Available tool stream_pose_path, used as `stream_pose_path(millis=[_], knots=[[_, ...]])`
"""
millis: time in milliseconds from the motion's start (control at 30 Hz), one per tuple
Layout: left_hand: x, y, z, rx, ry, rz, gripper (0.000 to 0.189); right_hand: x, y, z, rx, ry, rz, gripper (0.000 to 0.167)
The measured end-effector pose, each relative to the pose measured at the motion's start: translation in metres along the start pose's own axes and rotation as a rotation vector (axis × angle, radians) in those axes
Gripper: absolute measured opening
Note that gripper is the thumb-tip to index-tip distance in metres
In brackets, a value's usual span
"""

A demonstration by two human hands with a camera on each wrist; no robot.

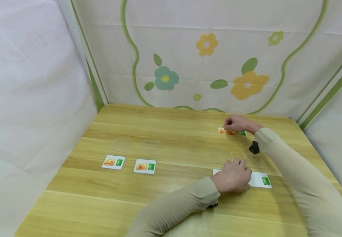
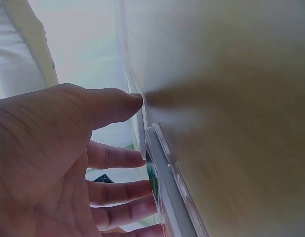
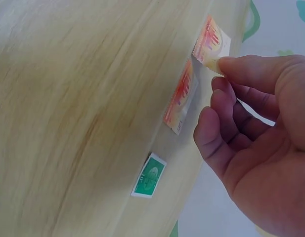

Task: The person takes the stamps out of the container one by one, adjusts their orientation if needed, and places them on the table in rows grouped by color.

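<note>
My right hand [image 1: 236, 122] is over the far right of the table, thumb and index finger pinching the corner of an orange-and-cream stamp [image 3: 212, 42]. Close beside it lies a second orange stamp [image 3: 181, 98], and farther along a small green stamp [image 3: 150, 176] with a white border. Nearer the front, my left hand [image 1: 233, 176] rests its fingertips on a white card, hiding part of it. A white card part [image 1: 256, 179] with a green stamp at its end shows right of that hand. In the left wrist view, the fingers are mostly straight against a card edge [image 2: 167, 190].
Two white cards [image 1: 113, 162] [image 1: 145, 166], each with an orange and a green stamp, lie at left. Behind them are clear plastic covers [image 1: 121, 145] [image 1: 151, 147]. Another clear cover [image 1: 220, 156] lies behind my left hand. A printed cloth wall [image 1: 183, 39] borders the table's far edge.
</note>
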State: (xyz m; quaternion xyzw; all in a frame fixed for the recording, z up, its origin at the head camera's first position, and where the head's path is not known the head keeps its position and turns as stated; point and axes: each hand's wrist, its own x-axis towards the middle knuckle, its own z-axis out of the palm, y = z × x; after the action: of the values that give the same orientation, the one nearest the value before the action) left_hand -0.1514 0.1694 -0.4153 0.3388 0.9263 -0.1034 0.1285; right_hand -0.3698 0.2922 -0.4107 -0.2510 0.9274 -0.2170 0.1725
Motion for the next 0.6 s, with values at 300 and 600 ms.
stream_pose_path(millis=[300,600], knots=[[0.0000,0.0022,0.0000,0.024,0.003,0.003,0.047,-0.0002,-0.0009,0.0033,-0.023,0.018,0.014,0.009],[-0.0009,-0.0011,0.0027,0.003,0.010,-0.008,0.048,0.0056,-0.0014,0.0083,-0.044,0.040,-0.031,0.010]])
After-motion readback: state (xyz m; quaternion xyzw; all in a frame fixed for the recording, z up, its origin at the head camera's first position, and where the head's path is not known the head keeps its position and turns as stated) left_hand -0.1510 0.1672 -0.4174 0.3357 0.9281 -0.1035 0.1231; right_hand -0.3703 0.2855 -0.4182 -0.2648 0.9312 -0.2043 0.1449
